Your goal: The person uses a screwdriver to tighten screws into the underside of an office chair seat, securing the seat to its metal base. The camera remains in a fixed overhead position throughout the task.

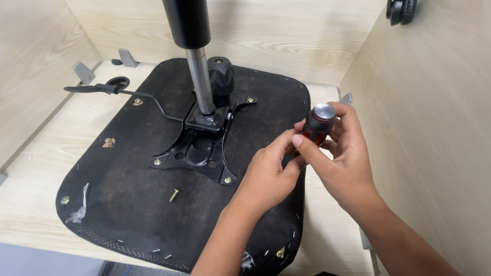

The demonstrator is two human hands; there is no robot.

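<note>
Both hands, left hand [268, 174] and right hand [340, 153], clamp the red-black screwdriver [317, 125] upright at the upturned chair seat [133, 204], with 1 loose bolt [174, 194] waiting near the mounting plate [197, 151].

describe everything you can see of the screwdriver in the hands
Only the screwdriver handle shows: dark red and black, plastic by its look, capped with a round silvery end that faces up toward the camera. It stands roughly upright, tilted slightly, above the right edge of the black seat underside. The right hand wraps it from behind, and the left hand pinches its lower part from the front. The shaft and tip are hidden behind the fingers.
</note>
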